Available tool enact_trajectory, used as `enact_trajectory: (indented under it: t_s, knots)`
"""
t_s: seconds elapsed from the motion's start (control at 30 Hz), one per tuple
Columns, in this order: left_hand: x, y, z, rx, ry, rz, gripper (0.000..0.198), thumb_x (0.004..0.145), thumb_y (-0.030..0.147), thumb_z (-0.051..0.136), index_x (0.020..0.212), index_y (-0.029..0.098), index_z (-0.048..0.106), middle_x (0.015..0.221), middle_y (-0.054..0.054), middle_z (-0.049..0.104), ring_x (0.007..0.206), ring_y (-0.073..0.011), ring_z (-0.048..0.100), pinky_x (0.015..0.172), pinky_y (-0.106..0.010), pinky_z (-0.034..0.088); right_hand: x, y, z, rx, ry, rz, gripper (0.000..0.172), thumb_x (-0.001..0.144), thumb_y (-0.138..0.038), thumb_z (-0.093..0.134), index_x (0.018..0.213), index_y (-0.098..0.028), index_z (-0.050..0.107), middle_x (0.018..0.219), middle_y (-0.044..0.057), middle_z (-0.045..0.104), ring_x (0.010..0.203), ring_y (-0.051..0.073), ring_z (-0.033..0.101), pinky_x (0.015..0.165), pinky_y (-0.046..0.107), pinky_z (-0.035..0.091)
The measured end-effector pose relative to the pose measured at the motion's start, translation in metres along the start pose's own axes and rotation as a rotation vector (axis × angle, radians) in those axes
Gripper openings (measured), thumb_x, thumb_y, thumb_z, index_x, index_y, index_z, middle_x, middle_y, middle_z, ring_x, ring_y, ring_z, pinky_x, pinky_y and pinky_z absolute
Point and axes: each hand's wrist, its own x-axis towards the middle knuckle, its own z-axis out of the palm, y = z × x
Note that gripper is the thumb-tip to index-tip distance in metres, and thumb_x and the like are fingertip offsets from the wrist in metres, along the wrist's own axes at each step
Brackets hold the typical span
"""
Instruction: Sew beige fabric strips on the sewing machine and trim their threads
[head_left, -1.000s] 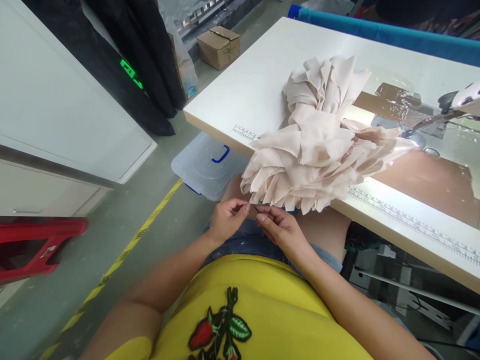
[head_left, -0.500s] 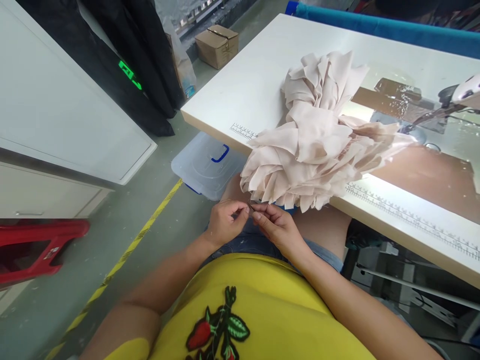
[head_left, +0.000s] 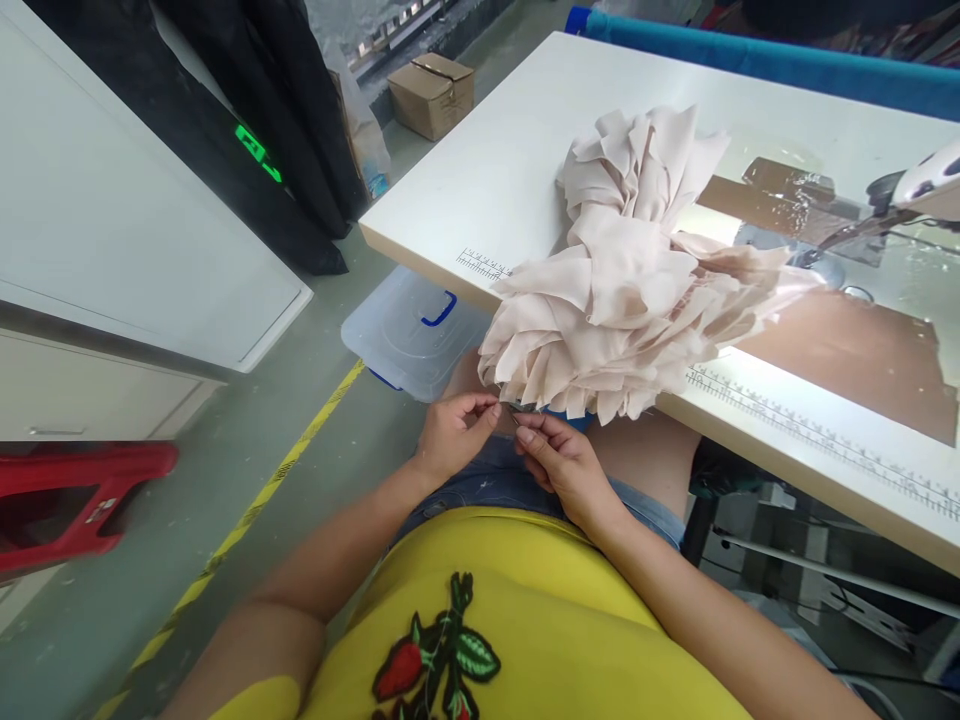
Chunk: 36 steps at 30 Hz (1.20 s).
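A bundle of beige fabric pieces (head_left: 622, 290) lies on the white sewing table (head_left: 510, 170) and hangs over its near edge. Just under that overhang, above my lap, my left hand (head_left: 454, 435) and my right hand (head_left: 559, 460) meet fingertip to fingertip. Both are closed in a pinch on something small and thin between them, too small to name. It sits right at the lowest fabric edges. At the far right of the table, part of the sewing machine (head_left: 911, 195) shows.
A clear plastic box with a blue handle (head_left: 409, 330) sits on the floor under the table corner. A cardboard box (head_left: 431, 95) stands further back. A red stool (head_left: 75, 490) is at the left, beside a white cabinet (head_left: 135, 240). A yellow line (head_left: 255, 510) crosses the floor.
The hands have stayed together under the fabric overhang, with only slight finger movement. The view has shifted a little.
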Motion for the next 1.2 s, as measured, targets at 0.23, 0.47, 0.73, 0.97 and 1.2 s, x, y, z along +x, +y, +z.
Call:
enact_trajectory:
  t_s: [0.23, 0.47, 0.73, 0.97, 1.2]
  knots:
    - [-0.001, 0.003, -0.005, 0.075, 0.01, 0.049, 0.018, 0.083, 0.03, 0.059, 0.085, 0.016, 0.069, 0.081, -0.004, 0.072, 0.075, -0.0162, 0.065, 0.073, -0.027, 0.05, 0.003, 0.001, 0.003, -0.011, -0.025, -0.007, 0.042, 0.069, -0.046, 0.073, 0.098, -0.018, 0.061, 0.061, -0.006, 0.05, 0.039, 0.003, 0.03, 0.035, 0.019, 0.017]
    - [-0.002, 0.012, -0.007, 0.163, 0.001, 0.115, 0.012, 0.082, 0.022, 0.057, 0.081, 0.016, 0.067, 0.075, -0.003, 0.069, 0.069, -0.0139, 0.062, 0.066, -0.025, 0.047, 0.005, -0.003, 0.006, -0.046, -0.09, -0.06, 0.042, 0.074, -0.044, 0.07, 0.104, -0.016, 0.061, 0.063, -0.005, 0.05, 0.042, 0.004, 0.029, 0.038, 0.021, 0.019]
    - [-0.002, 0.017, -0.009, 0.272, -0.01, 0.175, 0.014, 0.081, 0.022, 0.055, 0.074, 0.017, 0.065, 0.068, -0.002, 0.066, 0.063, -0.0135, 0.058, 0.065, -0.025, 0.044, 0.009, 0.0, 0.007, -0.102, -0.053, -0.103, 0.038, 0.073, -0.045, 0.069, 0.097, -0.016, 0.063, 0.066, -0.003, 0.053, 0.049, 0.007, 0.039, 0.044, 0.022, 0.028]
    - [-0.002, 0.017, -0.011, 0.078, -0.084, -0.011, 0.014, 0.08, 0.027, 0.059, 0.075, 0.017, 0.067, 0.07, -0.002, 0.064, 0.065, -0.0135, 0.055, 0.066, -0.026, 0.041, 0.009, 0.002, -0.004, -0.133, -0.067, -0.05, 0.042, 0.072, -0.047, 0.069, 0.1, -0.017, 0.063, 0.064, -0.003, 0.053, 0.045, 0.006, 0.035, 0.042, 0.022, 0.025]
    - [-0.001, 0.005, 0.002, -0.195, -0.294, -0.203, 0.029, 0.082, 0.039, 0.059, 0.067, 0.015, 0.065, 0.056, 0.001, 0.058, 0.055, -0.0103, 0.052, 0.06, -0.023, 0.041, -0.012, 0.013, -0.051, -0.118, 0.004, 0.025, 0.047, 0.066, -0.05, 0.074, 0.096, -0.016, 0.062, 0.062, -0.004, 0.053, 0.041, 0.004, 0.03, 0.039, 0.021, 0.019]
